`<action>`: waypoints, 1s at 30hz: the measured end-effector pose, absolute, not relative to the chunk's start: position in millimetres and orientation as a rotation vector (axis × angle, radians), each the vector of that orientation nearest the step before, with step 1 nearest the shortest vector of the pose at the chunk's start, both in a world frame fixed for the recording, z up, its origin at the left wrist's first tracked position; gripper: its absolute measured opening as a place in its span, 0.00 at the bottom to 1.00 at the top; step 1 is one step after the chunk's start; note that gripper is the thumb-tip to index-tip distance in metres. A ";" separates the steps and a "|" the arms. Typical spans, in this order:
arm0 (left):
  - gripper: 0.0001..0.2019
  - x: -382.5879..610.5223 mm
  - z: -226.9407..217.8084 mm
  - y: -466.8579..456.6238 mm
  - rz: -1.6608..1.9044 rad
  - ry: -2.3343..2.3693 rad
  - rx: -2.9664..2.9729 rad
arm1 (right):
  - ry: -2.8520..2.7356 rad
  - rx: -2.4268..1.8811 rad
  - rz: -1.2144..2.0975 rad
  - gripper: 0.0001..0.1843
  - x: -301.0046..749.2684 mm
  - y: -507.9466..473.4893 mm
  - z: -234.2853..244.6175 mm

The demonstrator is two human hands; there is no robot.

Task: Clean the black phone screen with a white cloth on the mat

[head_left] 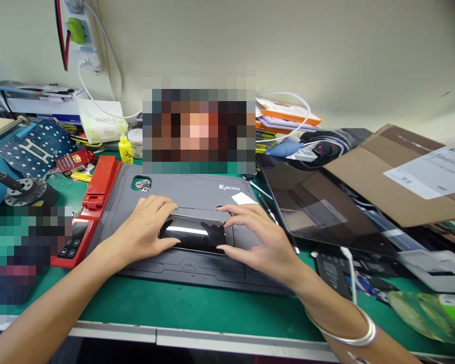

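Observation:
A smartphone with a glossy black screen lies lengthwise on, or just above, a grey work mat, screen up. My left hand grips its left end, thumb at the near edge and fingers at the far edge. At the right end, the thumb and fingers of my right hand hold it the same way. A bright strip of light reflects across the glass. A small white piece rests on the mat beyond my right hand, and metal parts sit in the mat's far-left recess.
Left of the mat stands a red device with buttons. A large dark glass panel and a cardboard box crowd the right side. A yellow bottle stands behind. Cables and loose parts lie on the green bench.

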State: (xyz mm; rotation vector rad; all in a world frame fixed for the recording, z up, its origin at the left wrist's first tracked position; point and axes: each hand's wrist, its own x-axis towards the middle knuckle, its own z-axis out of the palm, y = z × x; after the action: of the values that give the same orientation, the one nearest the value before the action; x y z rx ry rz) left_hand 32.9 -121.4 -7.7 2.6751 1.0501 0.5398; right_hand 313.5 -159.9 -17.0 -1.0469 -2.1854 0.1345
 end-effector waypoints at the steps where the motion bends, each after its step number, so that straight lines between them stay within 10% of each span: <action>1: 0.27 32.6 -7.0 -121.5 0.531 1.050 2.664 | -2.187 -1.045 0.140 0.13 313.4 -160.2 -17.0; 30: 0.24 29.0 2.4 -120.9 0.492 0.979 2.826 | -2.192 -1.020 0.163 0.11 311.4 -160.5 -13.9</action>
State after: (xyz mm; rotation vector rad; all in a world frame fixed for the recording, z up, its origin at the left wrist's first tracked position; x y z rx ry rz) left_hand 29.0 -120.9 2.4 2.8257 0.9788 0.4918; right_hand 311.4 -160.5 -13.9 -1.0202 -2.1923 0.1629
